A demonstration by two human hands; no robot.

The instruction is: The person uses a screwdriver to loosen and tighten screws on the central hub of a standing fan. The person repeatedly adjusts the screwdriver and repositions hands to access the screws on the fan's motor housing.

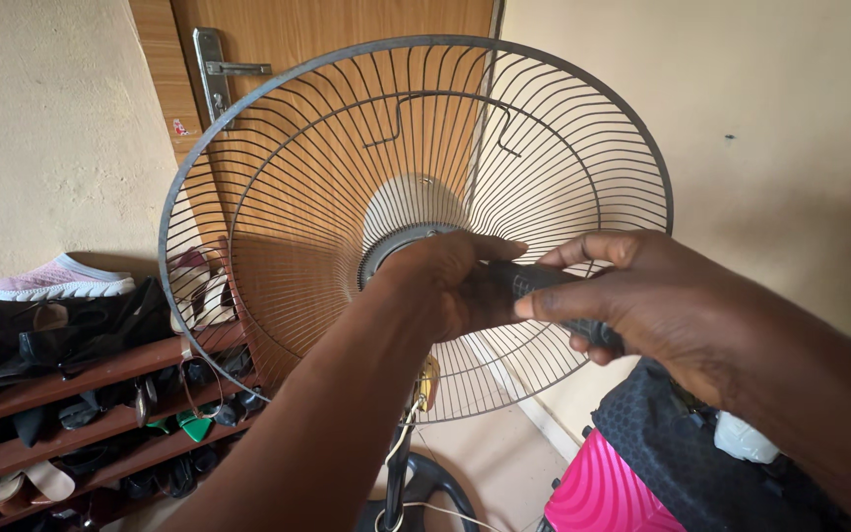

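Standing fan's rear wire guard point(563, 148) upright, blades absent. Left hand point(450, 286) at guard's hub, fingers closed around it. Right hand point(642, 296) just right of hub, pinching dark cylindrical part point(544, 286). Probably fitting step; next needs aligning part with hub.

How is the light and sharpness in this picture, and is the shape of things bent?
Head view: soft, even daylight without glare; the fan guard is sharp, and its round rim looks stretched by the wide lens; the left hand and right hand are clear, slightly dark; the shoe rack lies in shade.
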